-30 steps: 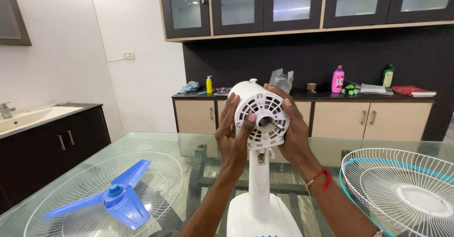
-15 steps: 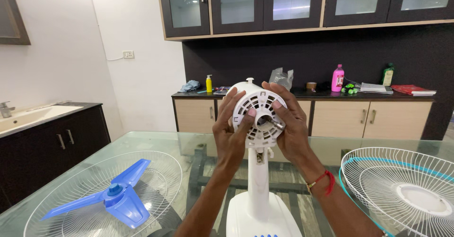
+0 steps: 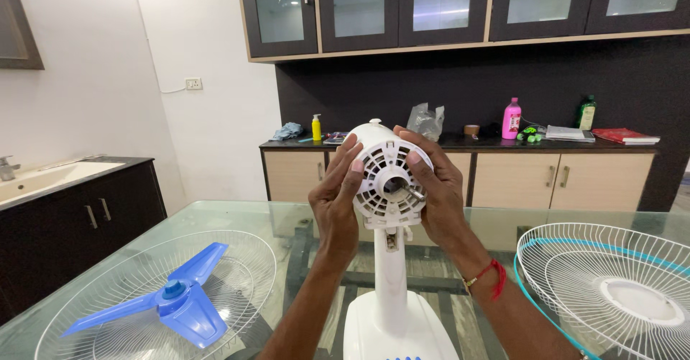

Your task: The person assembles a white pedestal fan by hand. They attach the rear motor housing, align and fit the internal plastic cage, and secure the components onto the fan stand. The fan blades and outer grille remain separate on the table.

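Note:
A white fan motor housing (image 3: 384, 180) with a slotted front and a bare metal shaft sits on top of a white stand (image 3: 392, 288) on the glass table. My left hand (image 3: 334, 198) cups its left side, fingertips on the front rim. My right hand (image 3: 438, 187) grips its right side, thumb near the shaft; a red thread is tied round that wrist. A blue three-blade fan propeller (image 3: 169, 302) lies inside a white wire grille (image 3: 237, 259) at the lower left. Another white wire grille (image 3: 611, 288) with a teal rim lies at the lower right.
The glass table (image 3: 237, 216) spans the foreground. Behind it a dark counter (image 3: 489, 144) carries a pink bottle (image 3: 511, 119), a yellow bottle (image 3: 316, 128), a green bottle, books and a plastic bag. A sink counter (image 3: 65, 169) stands at the left. Glass-door cabinets hang above.
Both hands have shifted slightly left on the motor housing and my left thumb has left its front face. The housing now faces a little more downward-left.

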